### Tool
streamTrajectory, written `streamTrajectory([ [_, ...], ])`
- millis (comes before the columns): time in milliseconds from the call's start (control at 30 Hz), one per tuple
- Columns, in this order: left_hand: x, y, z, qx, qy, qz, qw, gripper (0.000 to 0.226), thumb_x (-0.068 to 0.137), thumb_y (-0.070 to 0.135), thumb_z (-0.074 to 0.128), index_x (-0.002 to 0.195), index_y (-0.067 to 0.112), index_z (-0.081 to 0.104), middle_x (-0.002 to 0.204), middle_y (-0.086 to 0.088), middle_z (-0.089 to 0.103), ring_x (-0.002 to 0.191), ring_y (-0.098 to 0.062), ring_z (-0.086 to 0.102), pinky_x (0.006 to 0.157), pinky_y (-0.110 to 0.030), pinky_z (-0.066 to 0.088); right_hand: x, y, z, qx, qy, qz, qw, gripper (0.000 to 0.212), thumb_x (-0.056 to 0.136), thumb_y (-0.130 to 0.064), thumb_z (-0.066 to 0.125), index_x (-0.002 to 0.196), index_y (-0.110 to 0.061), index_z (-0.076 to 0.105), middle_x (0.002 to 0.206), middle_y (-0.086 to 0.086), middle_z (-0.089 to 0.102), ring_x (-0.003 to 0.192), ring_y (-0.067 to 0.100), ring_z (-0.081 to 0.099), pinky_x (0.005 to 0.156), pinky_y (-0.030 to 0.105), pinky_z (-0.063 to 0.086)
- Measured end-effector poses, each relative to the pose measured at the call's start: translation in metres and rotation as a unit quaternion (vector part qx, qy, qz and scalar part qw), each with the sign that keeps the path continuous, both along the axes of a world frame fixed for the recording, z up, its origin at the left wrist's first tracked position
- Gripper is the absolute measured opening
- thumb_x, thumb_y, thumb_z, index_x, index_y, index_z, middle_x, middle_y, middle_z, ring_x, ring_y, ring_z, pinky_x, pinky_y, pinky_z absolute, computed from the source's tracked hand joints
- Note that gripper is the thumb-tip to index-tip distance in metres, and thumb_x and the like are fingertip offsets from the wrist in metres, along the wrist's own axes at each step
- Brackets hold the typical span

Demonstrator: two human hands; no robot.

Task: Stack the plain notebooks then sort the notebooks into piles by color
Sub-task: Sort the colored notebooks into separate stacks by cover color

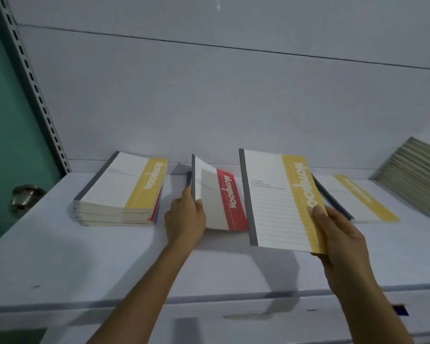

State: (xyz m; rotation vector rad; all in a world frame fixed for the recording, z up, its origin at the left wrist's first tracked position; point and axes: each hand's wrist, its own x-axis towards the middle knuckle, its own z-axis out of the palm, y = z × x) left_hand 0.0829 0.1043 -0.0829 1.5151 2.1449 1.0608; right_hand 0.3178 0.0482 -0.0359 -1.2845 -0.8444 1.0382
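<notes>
The left hand (pixel 185 214) grips a red-banded notebook (pixel 220 202) by its grey spine edge, thumb over the cover, fingers hidden behind it; the book stands tilted with its lower edge at or just above the white shelf (pixel 60 256), and which of the two cannot be told. Its cover bows outward, and a dark sliver behind the spine may be a second book or a back cover; the blur does not let it be settled.

The right hand (pixel 338 242) pinches a yellow-banded notebook (pixel 281 202) at its lower right corner, thumb on the yellow band, the other fingers out of sight beneath. This book is lifted clear of the shelf and casts a shadow below. The small print on its cover is unreadable.

Left of the left hand lies a stack of notebooks (pixel 121 192), a yellow-banded one on top; red and blue edges peep out at its right side, but the number of books is hard to count.

Beyond the right hand, partly covered by the held book, another yellow-banded notebook (pixel 358 197) lies flat, its lettering smeared. Further right a leaning row of plain notebooks (pixel 417 175) is cut off by the frame edge.

Far left of both hands a round door knob (pixel 25 197) shows on a green door (pixel 8 135)
</notes>
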Motion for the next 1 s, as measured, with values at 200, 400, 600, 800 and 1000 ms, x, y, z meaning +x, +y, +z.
streamTrajectory([
  [200,-0.014,0.028,-0.03,-0.064,0.183,-0.011,0.981,0.042,0.099,0.02,0.036,0.139,0.009,0.033,0.149,-0.011,0.034,0.14,-0.023,0.026,0.112,-0.038,0.026,0.014,0.054,-0.005,0.013,0.006,0.004,1.0,0.02,0.091,-0.026,0.061,0.109,-0.02,0.067,0.097,0.004,0.073,0.083,0.02,0.066,0.066,0.032,0.05],
  [400,-0.013,0.029,-0.023,-0.083,0.208,-0.026,0.974,0.049,0.1,0.019,0.034,0.147,0.012,0.024,0.157,-0.006,0.018,0.145,-0.02,0.012,0.116,-0.036,0.016,-0.001,0.089,-0.024,-0.024,0.033,0.025,0.999,0.028,0.09,-0.025,0.062,0.115,-0.015,0.064,0.101,0.008,0.071,0.08,0.02,0.066,0.067,0.035,0.053],
  [600,0.015,0.023,0.003,0.082,0.081,-0.019,0.993,0.036,0.097,0.011,0.042,0.13,0.017,0.053,0.151,0.0,0.033,0.141,-0.018,0.025,0.11,-0.033,0.029,-0.003,0.109,-0.021,-0.009,0.007,0.068,0.998,0.021,0.088,-0.03,0.063,0.105,-0.018,0.068,0.101,0.005,0.071,0.082,0.018,0.067,0.074,0.035,0.053],
  [800,0.086,0.028,0.038,0.101,-0.107,-0.045,0.988,0.028,0.099,0.032,0.04,0.116,0.023,0.06,0.107,0.007,0.065,0.094,-0.011,0.062,0.077,-0.023,0.05,0.044,0.12,-0.01,0.014,0.016,0.079,0.997,0.017,0.09,-0.028,0.062,0.103,-0.02,0.068,0.094,-0.002,0.073,0.08,0.012,0.067,0.074,0.03,0.053],
  [1000,0.198,0.045,0.047,0.1,-0.229,-0.179,0.952,0.022,0.097,0.026,0.045,0.098,0.04,0.062,0.098,0.02,0.069,0.092,0.0,0.065,0.078,-0.016,0.053,0.15,0.134,-0.007,0.049,-0.077,0.034,0.995,0.015,0.091,-0.031,0.061,0.102,-0.023,0.067,0.082,-0.014,0.07,0.065,0.001,0.063,0.051,0.016,0.047],
])
